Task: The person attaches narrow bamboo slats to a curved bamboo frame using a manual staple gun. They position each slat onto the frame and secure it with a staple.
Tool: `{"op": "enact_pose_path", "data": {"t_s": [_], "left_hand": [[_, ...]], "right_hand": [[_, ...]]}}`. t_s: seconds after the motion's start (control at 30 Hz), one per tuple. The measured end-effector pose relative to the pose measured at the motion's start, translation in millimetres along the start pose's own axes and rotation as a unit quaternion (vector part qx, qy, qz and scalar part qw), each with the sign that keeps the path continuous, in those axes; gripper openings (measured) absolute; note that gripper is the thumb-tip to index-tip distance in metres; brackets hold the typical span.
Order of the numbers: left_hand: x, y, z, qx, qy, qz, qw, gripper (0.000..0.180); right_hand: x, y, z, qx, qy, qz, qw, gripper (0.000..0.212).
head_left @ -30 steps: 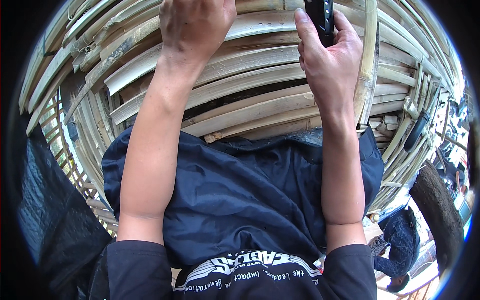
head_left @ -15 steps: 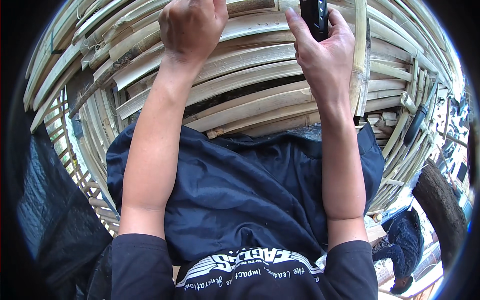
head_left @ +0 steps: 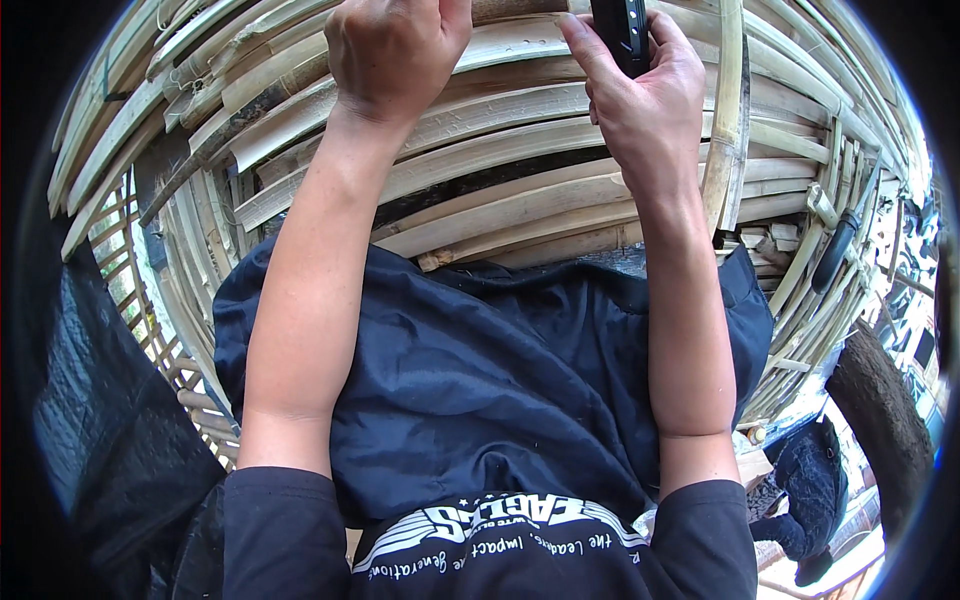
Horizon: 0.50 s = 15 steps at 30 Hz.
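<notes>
At the top edge, my left hand (head_left: 398, 58) is closed, its back toward me and its fingers mostly hidden. What it grips, if anything, cannot be seen. My right hand (head_left: 655, 110) is wrapped round a slim black object (head_left: 622, 35) with a row of small pale dots along one side; its upper end runs out of view. Beneath both hands lie long split bamboo strips (head_left: 500, 140), stacked side by side and running across. A bamboo piece (head_left: 515, 9) shows between the hands at the top. One upright bamboo strip (head_left: 722, 150) stands just right of my right hand.
Dark cloth (head_left: 470, 370) covers my lap. A tool with a black handle (head_left: 833, 262) rests among bamboo at the right. Black sheeting (head_left: 100, 400) hangs at the left by a bamboo lattice (head_left: 120, 245). A log (head_left: 880, 400) and another person (head_left: 808, 490) are at the lower right.
My left hand has shifted slightly to the right. My right hand, still holding the black object, has moved slightly left. The person at the lower right has shifted position.
</notes>
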<state>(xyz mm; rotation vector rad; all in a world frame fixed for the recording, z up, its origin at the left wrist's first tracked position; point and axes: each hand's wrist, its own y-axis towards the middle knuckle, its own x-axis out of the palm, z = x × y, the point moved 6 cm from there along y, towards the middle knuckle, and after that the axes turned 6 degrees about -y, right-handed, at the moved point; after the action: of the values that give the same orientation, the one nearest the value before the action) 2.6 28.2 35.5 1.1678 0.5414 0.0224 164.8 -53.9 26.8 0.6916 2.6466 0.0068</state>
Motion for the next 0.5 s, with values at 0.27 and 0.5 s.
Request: {"op": "enact_pose_path", "data": {"t_s": [0.27, 0.5], "left_hand": [[0.0, -0.7, 6.2, 0.029, -0.01, 0.004, 1.0, 0.009], [-0.1, -2.5, 7.4, 0.017, -0.046, 0.001, 0.999, 0.007]], "right_hand": [[3.1, 1.0, 4.5, 0.019, 0.047, -0.01, 0.999, 0.017], [2.6, 1.8, 7.3, 0.032, 0.036, 0.003, 0.999, 0.017]]}}
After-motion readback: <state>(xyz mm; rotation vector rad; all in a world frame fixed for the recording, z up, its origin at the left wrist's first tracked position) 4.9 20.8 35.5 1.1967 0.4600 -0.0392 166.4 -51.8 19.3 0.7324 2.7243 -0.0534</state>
